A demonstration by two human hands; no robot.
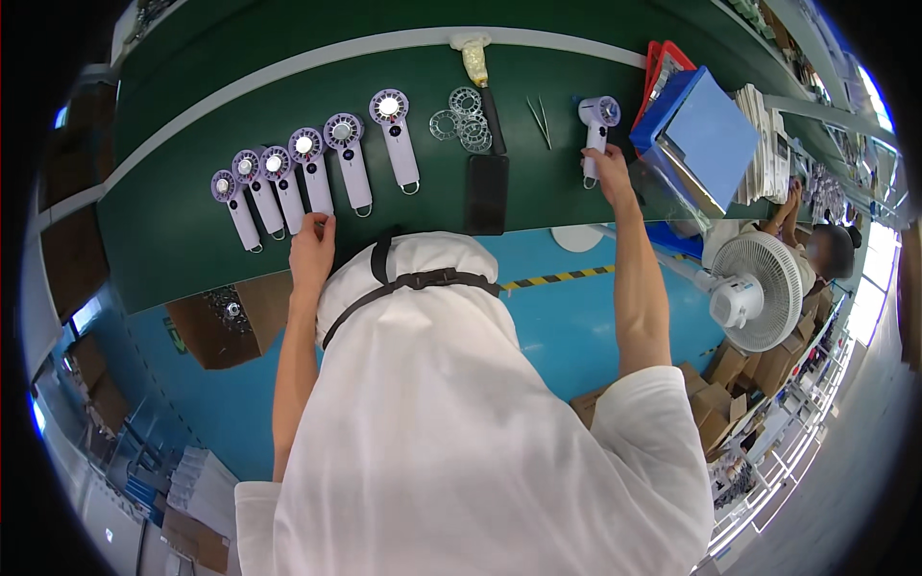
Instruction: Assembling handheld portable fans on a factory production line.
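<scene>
My right hand (607, 168) grips the handle of a lilac handheld fan (597, 123) lying on the green bench top (192, 230). My left hand (312, 245) rests at the bench's near edge, fingertips touching the handle end of one fan in a row of several lilac handheld fans (307, 173) laid side by side. Between the two hands lie a dark phone-like slab (487, 194), a few round clear fan grilles (461, 117), a tool with a pale handle (475, 62) and tweezers (540, 120).
A blue bin (701, 134) and a red tray (658, 62) stand at the bench's right end. A white floor fan (759, 288) and another seated person (826, 250) are to the right. Cardboard boxes (230, 322) sit under the bench on a blue floor.
</scene>
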